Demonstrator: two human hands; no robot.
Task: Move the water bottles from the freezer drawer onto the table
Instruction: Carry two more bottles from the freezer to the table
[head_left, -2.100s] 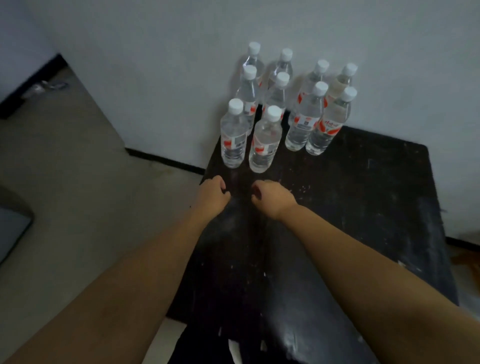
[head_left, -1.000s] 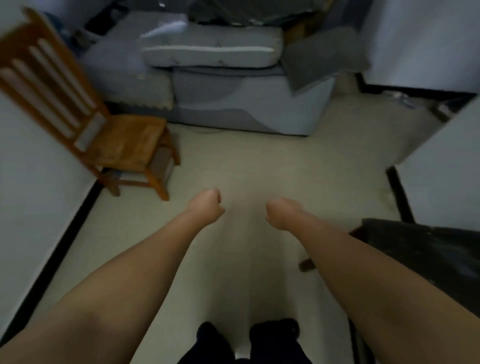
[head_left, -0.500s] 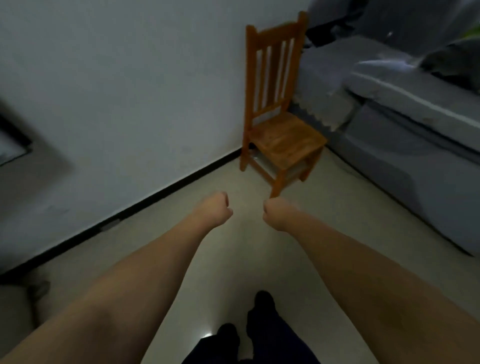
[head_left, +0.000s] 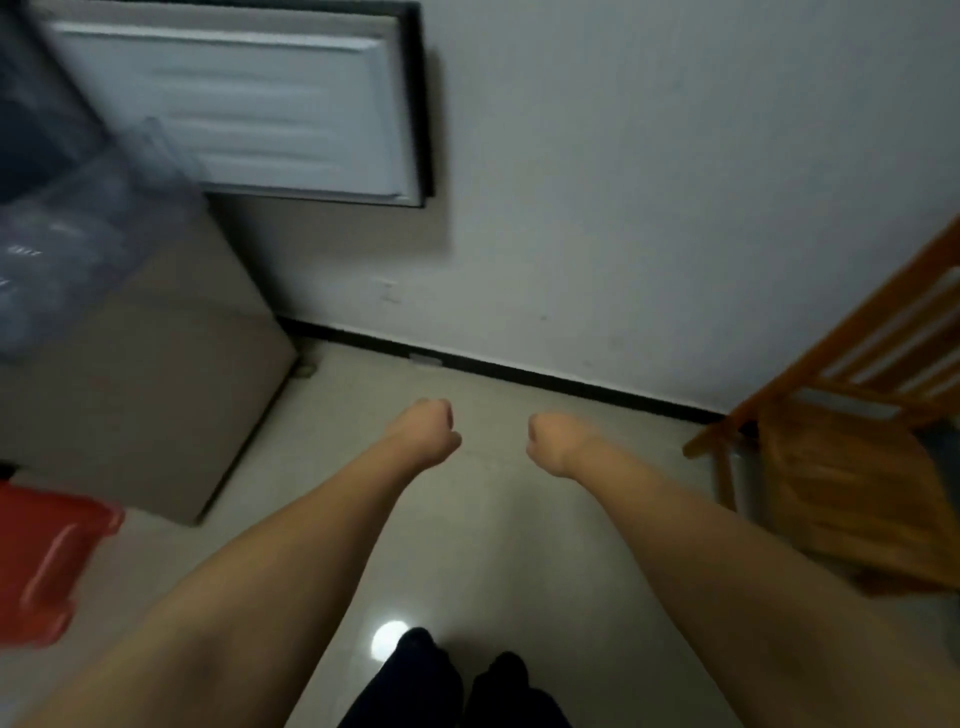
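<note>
My left hand (head_left: 423, 434) and my right hand (head_left: 558, 441) are held out in front of me over the floor, both closed into fists with nothing in them. At the far left a clear freezer drawer (head_left: 78, 228) sticks out of the fridge, with blurred water bottles (head_left: 36, 275) lying inside. The open freezer door (head_left: 249, 98) stands against the wall above it. The table and the bottles standing on it are out of view.
The beige fridge body (head_left: 156, 389) fills the left side. A red plastic stool (head_left: 47, 561) sits on the floor at lower left. A wooden chair (head_left: 841, 457) stands at the right by the wall. Pale tiled floor (head_left: 493, 545) lies between them.
My view has swung left from the table, past the sofa and chair, to the fridge. Both fists have stayed closed and empty in front of me.
</note>
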